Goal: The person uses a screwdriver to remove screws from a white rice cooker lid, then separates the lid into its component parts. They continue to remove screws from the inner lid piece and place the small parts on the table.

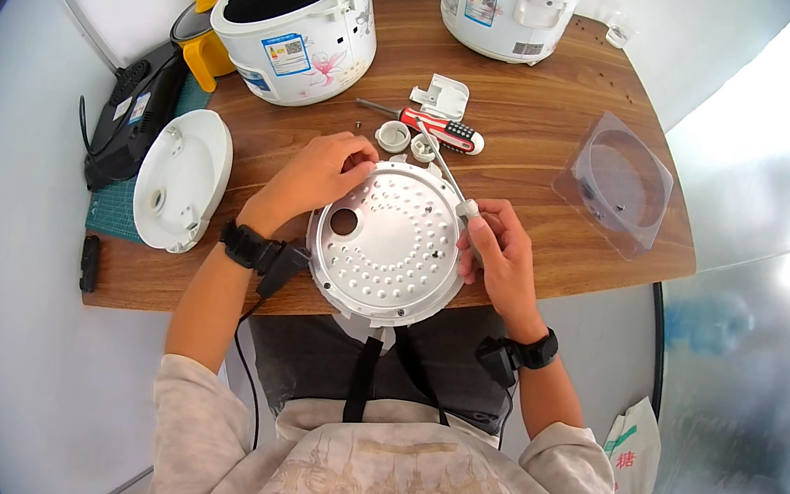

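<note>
A round rice cooker lid [385,246] with a dimpled metal plate and a dark round hole lies at the table's front edge, partly above my lap. My left hand [322,174] is closed at its upper left rim, with the fingers curled and their tips partly hidden. In my right hand [505,254], at the lid's right side, is a screwdriver [445,167] with a pale handle end. Its metal shaft slants up and left, past the lid's far rim. Small dark screws [435,254] sit on the plate.
Beyond the lid lie a red-and-black screwdriver [437,130], white round caps [392,137] and a white plastic piece [444,97]. Two rice cooker bodies [325,60] [509,10] stand behind. A white cover [184,179] lies left; a clear plastic tray [618,182] lies right.
</note>
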Available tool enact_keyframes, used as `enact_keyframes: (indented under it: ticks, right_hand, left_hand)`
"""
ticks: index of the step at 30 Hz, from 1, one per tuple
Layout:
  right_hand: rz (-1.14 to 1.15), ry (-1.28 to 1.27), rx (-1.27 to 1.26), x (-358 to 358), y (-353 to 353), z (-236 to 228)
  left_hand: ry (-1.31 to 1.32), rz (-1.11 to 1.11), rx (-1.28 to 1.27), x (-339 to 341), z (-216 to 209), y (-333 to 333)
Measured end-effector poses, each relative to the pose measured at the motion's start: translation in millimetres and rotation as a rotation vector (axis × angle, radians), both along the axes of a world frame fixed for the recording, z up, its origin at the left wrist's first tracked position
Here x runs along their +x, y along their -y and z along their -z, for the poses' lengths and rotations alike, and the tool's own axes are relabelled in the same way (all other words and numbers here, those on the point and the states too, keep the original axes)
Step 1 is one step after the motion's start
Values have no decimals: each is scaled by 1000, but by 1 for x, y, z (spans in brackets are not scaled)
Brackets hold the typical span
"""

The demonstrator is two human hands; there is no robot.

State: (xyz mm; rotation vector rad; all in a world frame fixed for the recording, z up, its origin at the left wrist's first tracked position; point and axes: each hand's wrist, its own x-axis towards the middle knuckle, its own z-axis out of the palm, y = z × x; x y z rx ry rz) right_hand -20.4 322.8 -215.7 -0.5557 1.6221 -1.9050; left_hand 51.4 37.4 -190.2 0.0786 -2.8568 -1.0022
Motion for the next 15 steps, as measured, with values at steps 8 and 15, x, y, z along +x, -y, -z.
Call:
enact_keyframes:
  ticks: [8, 15]
  right_hand:
    - [22, -351, 265, -6, 1, -18]
    - [59, -822, 448, -2, 4, -59]
  left_hand:
    - [12, -22, 281, 5, 6, 1]
    - [14, -27, 350, 7, 15, 10]
